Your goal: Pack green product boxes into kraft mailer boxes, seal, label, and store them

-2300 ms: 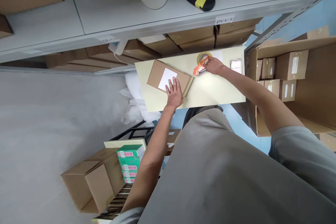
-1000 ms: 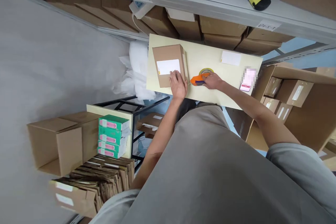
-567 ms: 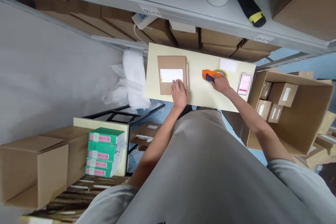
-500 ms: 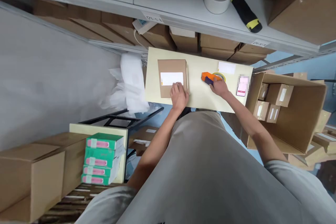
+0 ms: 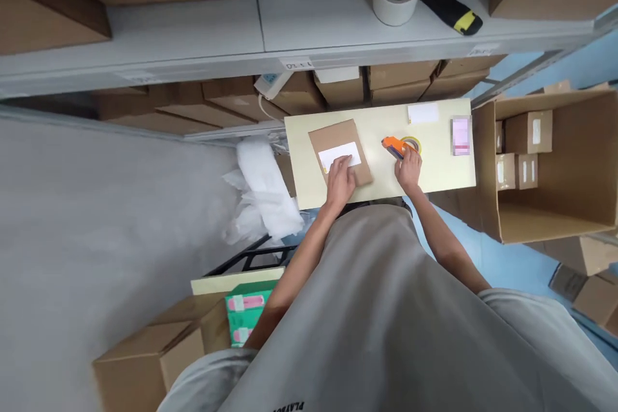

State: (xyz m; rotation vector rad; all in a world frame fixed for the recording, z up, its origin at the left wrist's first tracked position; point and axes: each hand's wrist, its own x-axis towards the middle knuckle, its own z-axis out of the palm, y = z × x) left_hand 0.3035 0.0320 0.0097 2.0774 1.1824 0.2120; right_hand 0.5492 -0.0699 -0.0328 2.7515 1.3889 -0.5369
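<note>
A brown cardboard box (image 5: 357,170) with a white label (image 5: 333,158) lies on the cream tabletop (image 5: 309,190). My left hand (image 5: 340,183) rests on this box, its fingers laid out over the label's lower edge. To the right, my right hand (image 5: 409,168) grips an orange tape dispenser (image 5: 393,144) that carries a roll of yellow-edged tape (image 5: 414,141). The dispenser is apart from the box and low over or on the tabletop; which of the two I cannot tell. The fingers of my right hand partly cover its handle.
A white slip (image 5: 423,112) and a phone (image 5: 461,135) lie on the right of the tabletop. A large open carton (image 5: 560,212) holds several small boxes. Above the table's back edge runs a grey shelf (image 5: 313,19) bearing a tape roll (image 5: 393,9) and a black-yellow tool (image 5: 449,8).
The view has turned, so the table appears tilted the other way. The box and dispenser keep about the same places on it. My left fingers reach slightly further over the label.
</note>
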